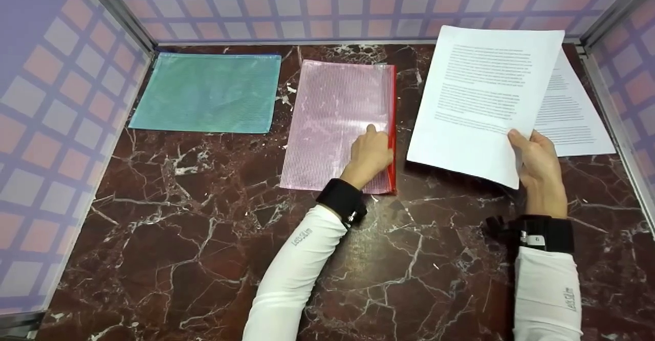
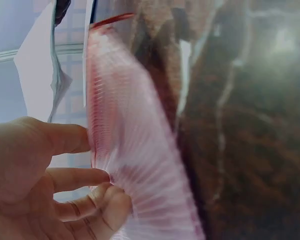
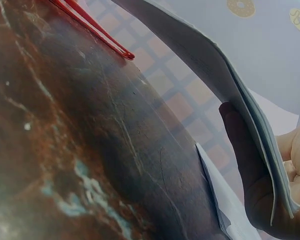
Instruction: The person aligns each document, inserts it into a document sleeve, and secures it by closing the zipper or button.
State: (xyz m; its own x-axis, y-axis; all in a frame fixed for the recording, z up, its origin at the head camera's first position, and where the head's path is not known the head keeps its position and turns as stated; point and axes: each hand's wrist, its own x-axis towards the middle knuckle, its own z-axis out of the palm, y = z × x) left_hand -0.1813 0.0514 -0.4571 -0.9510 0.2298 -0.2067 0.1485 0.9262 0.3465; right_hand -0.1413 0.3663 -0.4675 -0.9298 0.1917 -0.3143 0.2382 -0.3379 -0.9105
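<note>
- Covering the whole work area is a dark reddish-brown marble-look tabletop (image 1: 204, 259), veined in white, with a dull shine up front between the arms.
- Boxed in on three sides: a back wall (image 1: 353, 3), left wall (image 1: 46, 141) and right wall (image 1: 632, 90), all lavender with pink and pale squares. Grey metal trim (image 1: 115, 11) runs up the corners. The right wrist view also catches a doughnut drawing (image 3: 240, 7) up high.
- Pink pouch (image 1: 327, 121) is flat around mid-table, toward the back, red zip (image 1: 393, 100) along its right edge.
- Left hand (image 1: 369, 150) is on that pouch, close to the zip. Fingers are partly bent, tips touching the pink stuff, thumb a bit apart from them. Honestly can't tell if it's pinching any of it.
- Right hand (image 1: 542, 164) has a firm pinch on a few printed sheets (image 1: 481, 95), thumb on top, fingers underneath. They're tilted and up off the marble, right of the pouch.
- More printed paper (image 1: 573, 110) lies partly behind those, near the right wall.
- Blue-green pouch (image 1: 204, 92) sits flat at back left, dark blue strip along its far edge.
</note>
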